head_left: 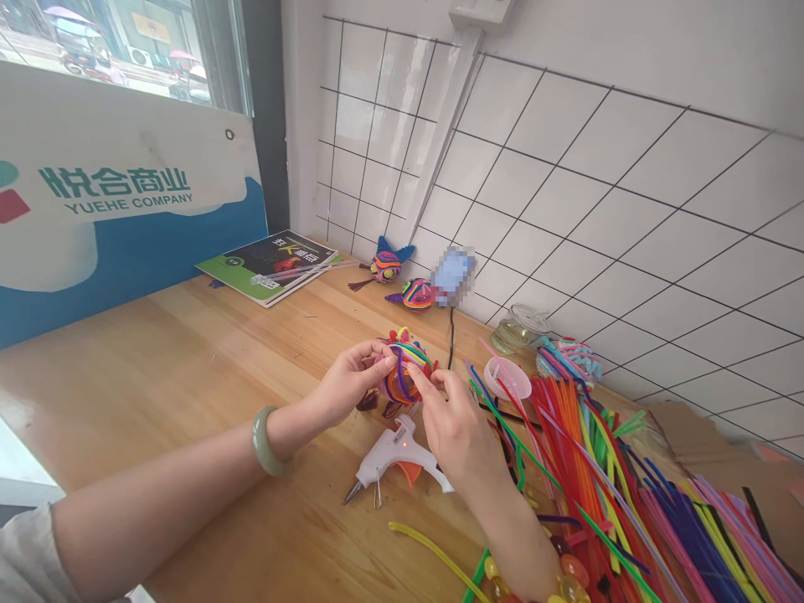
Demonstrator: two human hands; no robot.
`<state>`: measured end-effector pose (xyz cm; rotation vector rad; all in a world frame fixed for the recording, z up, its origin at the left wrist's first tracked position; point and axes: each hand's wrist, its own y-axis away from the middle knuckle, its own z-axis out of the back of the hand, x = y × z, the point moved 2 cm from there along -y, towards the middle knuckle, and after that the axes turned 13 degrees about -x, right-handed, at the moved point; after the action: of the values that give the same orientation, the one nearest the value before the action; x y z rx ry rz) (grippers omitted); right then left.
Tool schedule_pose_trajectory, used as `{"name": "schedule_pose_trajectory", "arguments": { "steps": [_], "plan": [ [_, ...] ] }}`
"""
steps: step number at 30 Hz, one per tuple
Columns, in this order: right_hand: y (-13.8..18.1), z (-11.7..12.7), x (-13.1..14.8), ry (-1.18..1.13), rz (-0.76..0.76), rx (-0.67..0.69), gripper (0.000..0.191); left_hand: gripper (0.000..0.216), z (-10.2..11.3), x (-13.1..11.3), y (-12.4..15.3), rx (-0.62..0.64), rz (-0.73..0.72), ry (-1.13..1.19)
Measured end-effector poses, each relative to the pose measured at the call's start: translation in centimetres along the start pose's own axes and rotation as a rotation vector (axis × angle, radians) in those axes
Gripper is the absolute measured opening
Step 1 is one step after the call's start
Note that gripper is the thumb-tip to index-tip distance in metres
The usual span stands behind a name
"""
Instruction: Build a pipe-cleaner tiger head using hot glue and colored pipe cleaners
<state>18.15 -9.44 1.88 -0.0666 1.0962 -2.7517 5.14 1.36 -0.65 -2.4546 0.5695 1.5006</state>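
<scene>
Between my hands, above the wooden table, is a round craft ball [402, 387] wrapped in coloured pipe cleaners, purple, orange and green among them. My left hand [352, 377] grips its left side, thumb and fingers pinched near a purple strand. From the right, my right hand [457, 427] holds the ball, its index finger pressed on the front; the other fingers are curled and partly hidden. Dark tassel strands [369, 400] hang beneath the ball. Just below lies a white hot glue gun [393, 452] on its wire stand, nozzle to the left, with a small light lit.
Many loose pipe cleaners [574, 444] cover the right side. Behind them stand a pink bowl [515, 381] and a glass jar [512, 335]. Two wrapped figures [385, 266] sit by the grid wall near a blurred blue object [453, 276]. A booklet [251, 272] lies back left.
</scene>
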Motion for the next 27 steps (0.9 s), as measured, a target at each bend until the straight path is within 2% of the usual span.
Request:
{"name": "schedule_pose_trajectory", "arguments": {
  "steps": [7,17,27],
  "plan": [
    [-0.06,0.23,-0.19,-0.016,-0.018,-0.007,0.048,0.029,0.11,0.25,0.03,0.058,0.024,0.028],
    [-0.03,0.23,-0.07,0.009,0.004,-0.007,0.047,0.028,0.31,0.41,-0.08,0.063,0.006,-0.016],
    [-0.01,0.22,-0.1,0.0,-0.017,0.004,0.048,0.027,0.18,0.4,0.15,0.036,0.07,0.062]
  ]
}}
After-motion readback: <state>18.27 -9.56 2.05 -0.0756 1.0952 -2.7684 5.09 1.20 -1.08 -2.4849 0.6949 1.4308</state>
